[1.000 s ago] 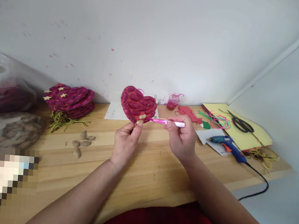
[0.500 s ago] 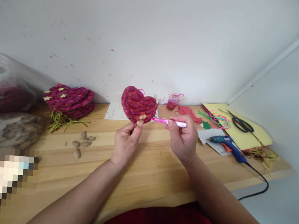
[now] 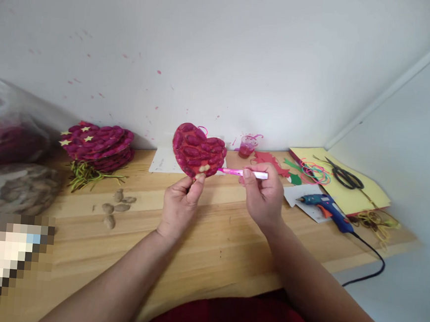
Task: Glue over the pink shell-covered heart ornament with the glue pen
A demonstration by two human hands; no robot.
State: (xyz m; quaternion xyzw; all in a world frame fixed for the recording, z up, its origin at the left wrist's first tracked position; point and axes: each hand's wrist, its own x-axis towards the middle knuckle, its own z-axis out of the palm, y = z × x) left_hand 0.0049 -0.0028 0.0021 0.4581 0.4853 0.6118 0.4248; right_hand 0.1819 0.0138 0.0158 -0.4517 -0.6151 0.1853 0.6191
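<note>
Over the wooden desk [image 3: 207,264], pinched the bumpy heart [image 3: 197,151] tight in the left grip [image 3: 180,204] and the brush [image 3: 234,172] in the right grip [image 3: 264,199], likely needing soft, slow dabs.

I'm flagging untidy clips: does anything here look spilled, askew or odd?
Yes. Pink specks dot the otherwise plain wall, like splashed paint, and pink smears show around the cup. On the heart, pale pieces break up its magenta surface.
</note>
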